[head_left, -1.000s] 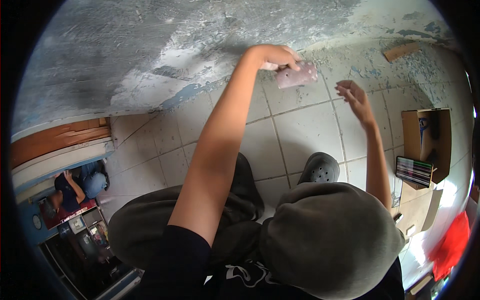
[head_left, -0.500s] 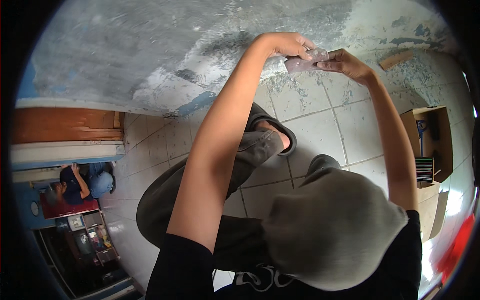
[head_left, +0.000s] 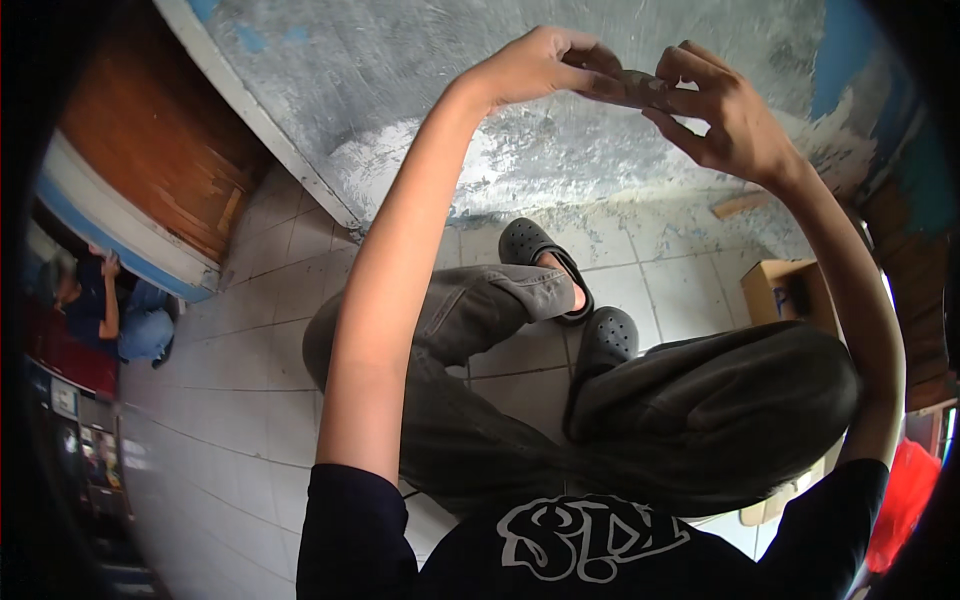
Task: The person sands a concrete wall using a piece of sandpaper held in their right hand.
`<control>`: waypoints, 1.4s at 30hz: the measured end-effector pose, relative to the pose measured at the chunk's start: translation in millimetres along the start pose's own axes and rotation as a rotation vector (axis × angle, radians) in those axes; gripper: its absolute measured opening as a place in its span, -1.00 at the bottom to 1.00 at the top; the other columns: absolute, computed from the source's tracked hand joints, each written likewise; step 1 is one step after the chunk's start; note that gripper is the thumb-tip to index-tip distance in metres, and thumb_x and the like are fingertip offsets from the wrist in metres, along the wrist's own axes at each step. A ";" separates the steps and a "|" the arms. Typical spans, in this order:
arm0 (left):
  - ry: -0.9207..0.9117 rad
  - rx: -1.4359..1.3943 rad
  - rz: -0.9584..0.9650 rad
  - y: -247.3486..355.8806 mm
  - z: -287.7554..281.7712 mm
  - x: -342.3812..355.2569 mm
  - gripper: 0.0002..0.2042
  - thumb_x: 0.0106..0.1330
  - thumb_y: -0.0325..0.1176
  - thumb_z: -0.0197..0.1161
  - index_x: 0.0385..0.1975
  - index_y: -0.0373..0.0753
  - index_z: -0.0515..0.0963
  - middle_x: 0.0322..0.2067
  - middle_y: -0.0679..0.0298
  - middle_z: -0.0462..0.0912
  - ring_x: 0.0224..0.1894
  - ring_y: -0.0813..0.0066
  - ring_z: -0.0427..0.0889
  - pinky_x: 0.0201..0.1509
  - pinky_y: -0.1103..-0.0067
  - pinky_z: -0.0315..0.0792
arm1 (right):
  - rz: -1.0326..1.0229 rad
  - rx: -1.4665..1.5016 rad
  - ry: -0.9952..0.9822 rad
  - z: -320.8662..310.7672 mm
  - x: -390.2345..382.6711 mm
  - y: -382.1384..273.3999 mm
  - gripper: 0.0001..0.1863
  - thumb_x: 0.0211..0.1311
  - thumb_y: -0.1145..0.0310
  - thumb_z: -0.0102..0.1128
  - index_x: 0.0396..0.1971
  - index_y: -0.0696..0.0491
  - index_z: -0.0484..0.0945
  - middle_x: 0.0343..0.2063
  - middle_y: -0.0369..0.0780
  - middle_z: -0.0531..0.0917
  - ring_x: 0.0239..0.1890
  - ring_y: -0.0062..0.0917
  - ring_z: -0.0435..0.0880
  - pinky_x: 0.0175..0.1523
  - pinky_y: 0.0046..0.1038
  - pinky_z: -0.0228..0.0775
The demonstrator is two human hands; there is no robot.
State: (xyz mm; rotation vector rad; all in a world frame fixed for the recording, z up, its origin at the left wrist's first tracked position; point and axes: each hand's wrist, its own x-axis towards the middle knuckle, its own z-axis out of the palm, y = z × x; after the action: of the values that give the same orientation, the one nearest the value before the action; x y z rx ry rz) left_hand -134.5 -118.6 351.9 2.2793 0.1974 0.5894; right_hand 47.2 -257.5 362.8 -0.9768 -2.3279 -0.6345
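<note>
Both hands are raised in front of a scraped wall, holding a small, dusty piece of what looks like folded sandpaper between them. My left hand pinches its left end between thumb and fingers. At the other end, my right hand grips it with bent fingers, its thumb standing a little apart below. The sandpaper is seen nearly edge-on, so most of its face is hidden. Behind it, the wall is grey with white patches and bits of blue paint.
My bent legs and dark clogs are on the pale tile floor. Paint flakes and a wooden strip lie along the wall's foot. At right are a cardboard box and something red. Another person crouches by the doorway at left.
The view has tilted and turned. Both hands have come higher, farther from the wall's foot, and the sandpaper has turned from face-on to nearly edge-on. My right knee has dropped outward.
</note>
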 end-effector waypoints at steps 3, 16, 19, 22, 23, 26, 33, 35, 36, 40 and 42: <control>0.068 0.061 0.104 35.6 -4.1 -16.3 -0.74 0.15 -0.30 0.24 -0.20 -0.28 0.52 -0.34 0.29 0.60 -0.16 0.54 0.56 0.00 0.61 0.39 | -0.236 -0.171 0.054 -34.8 22.9 -30.5 -0.85 -0.17 0.50 0.28 -0.49 0.13 0.58 -0.51 -0.21 0.51 -0.54 -0.41 0.50 -0.31 -0.47 0.40; 0.293 -0.536 0.222 72.7 16.3 -79.4 -0.81 0.21 -0.32 0.19 -0.23 -0.21 0.45 -0.33 0.37 0.54 -0.23 0.61 0.53 -0.14 0.61 0.47 | 0.147 0.025 0.063 -79.3 16.7 -118.9 -0.84 -0.04 0.50 0.24 -0.39 0.16 0.56 -0.53 -0.12 0.63 -0.49 -0.35 0.65 -0.39 -0.45 0.47; 0.320 -0.513 0.198 80.7 26.2 -78.1 -0.77 0.21 -0.25 0.19 -0.21 -0.21 0.45 -0.28 0.35 0.53 -0.20 0.60 0.53 -0.12 0.59 0.46 | 0.172 0.121 0.152 -84.4 15.2 -119.4 -0.82 -0.05 0.53 0.26 -0.37 0.20 0.57 -0.53 -0.12 0.64 -0.46 -0.42 0.67 -0.37 -0.48 0.50; 0.351 -0.453 0.142 92.1 28.0 -75.6 -0.67 0.26 -0.19 0.12 -0.08 -0.23 0.40 -0.18 0.32 0.49 -0.11 0.55 0.47 -0.10 0.57 0.42 | 0.250 0.271 0.227 -92.1 17.1 -118.4 -0.80 -0.03 0.50 0.28 -0.36 0.25 0.57 -0.46 -0.11 0.66 -0.38 -0.52 0.67 -0.24 -0.56 0.50; 0.359 -0.453 0.144 96.3 30.0 -72.0 -0.67 0.26 -0.19 0.12 -0.08 -0.23 0.40 -0.18 0.32 0.49 -0.11 0.55 0.47 -0.10 0.57 0.42 | 0.287 0.343 0.228 -96.0 16.1 -118.9 -0.80 -0.01 0.49 0.29 -0.36 0.26 0.57 -0.45 -0.13 0.66 -0.36 -0.54 0.66 -0.22 -0.57 0.49; 0.377 -0.421 0.168 107.5 29.3 -68.9 -0.68 0.24 -0.20 0.14 -0.09 -0.24 0.42 -0.21 0.33 0.51 -0.11 0.55 0.48 -0.11 0.56 0.42 | 0.343 0.463 0.206 -103.4 7.4 -118.4 -0.80 0.04 0.51 0.23 -0.31 0.26 0.55 -0.44 -0.15 0.65 -0.34 -0.56 0.65 -0.19 -0.58 0.49; 0.270 -0.178 0.050 117.7 17.9 -82.3 -0.65 0.26 -0.19 0.08 -0.07 -0.30 0.46 -0.18 0.28 0.54 -0.16 0.51 0.52 -0.04 0.52 0.42 | 0.308 0.533 0.189 -91.4 4.4 -119.4 -0.83 0.08 0.56 0.17 -0.32 0.30 0.53 -0.45 -0.16 0.64 -0.35 -0.58 0.64 -0.26 -0.58 0.54; 0.248 -0.199 0.001 112.0 20.0 -86.0 -0.64 0.26 -0.20 0.07 -0.05 -0.31 0.45 -0.17 0.25 0.54 -0.17 0.49 0.53 -0.03 0.50 0.42 | 0.340 0.579 0.179 -81.5 8.2 -113.2 -0.83 0.09 0.55 0.17 -0.33 0.31 0.52 -0.44 -0.16 0.64 -0.34 -0.58 0.64 -0.24 -0.57 0.54; 0.262 -0.203 -0.040 105.8 21.6 -88.0 -0.64 0.26 -0.22 0.07 -0.04 -0.32 0.44 -0.16 0.22 0.54 -0.17 0.47 0.53 -0.03 0.49 0.43 | 0.353 0.605 0.177 -74.3 8.5 -109.7 -0.83 0.10 0.51 0.18 -0.33 0.30 0.52 -0.44 -0.16 0.64 -0.33 -0.58 0.63 -0.23 -0.56 0.54; 0.254 -0.244 -0.180 62.3 28.2 -91.2 -0.59 0.28 -0.18 0.05 0.02 -0.34 0.39 -0.14 0.16 0.52 -0.16 0.42 0.53 -0.09 0.49 0.48 | 0.436 0.720 0.097 -36.2 3.0 -84.1 -0.80 0.11 0.45 0.19 -0.34 0.30 0.52 -0.44 -0.16 0.63 -0.33 -0.59 0.62 -0.22 -0.55 0.53; 0.226 -0.291 -0.255 46.9 33.1 -96.1 -0.51 0.26 -0.09 0.07 0.05 -0.33 0.36 -0.10 0.13 0.50 -0.14 0.39 0.53 -0.12 0.51 0.51 | 0.499 0.839 0.068 -11.6 -4.2 -66.5 -0.80 0.14 0.44 0.17 -0.33 0.28 0.52 -0.43 -0.17 0.64 -0.34 -0.58 0.62 -0.21 -0.55 0.52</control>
State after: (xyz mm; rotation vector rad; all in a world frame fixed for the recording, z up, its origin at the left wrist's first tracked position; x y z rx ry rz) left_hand -205.3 -202.7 331.4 1.8697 0.4730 0.6907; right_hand 3.2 -308.2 354.7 -1.0093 -1.8666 0.4718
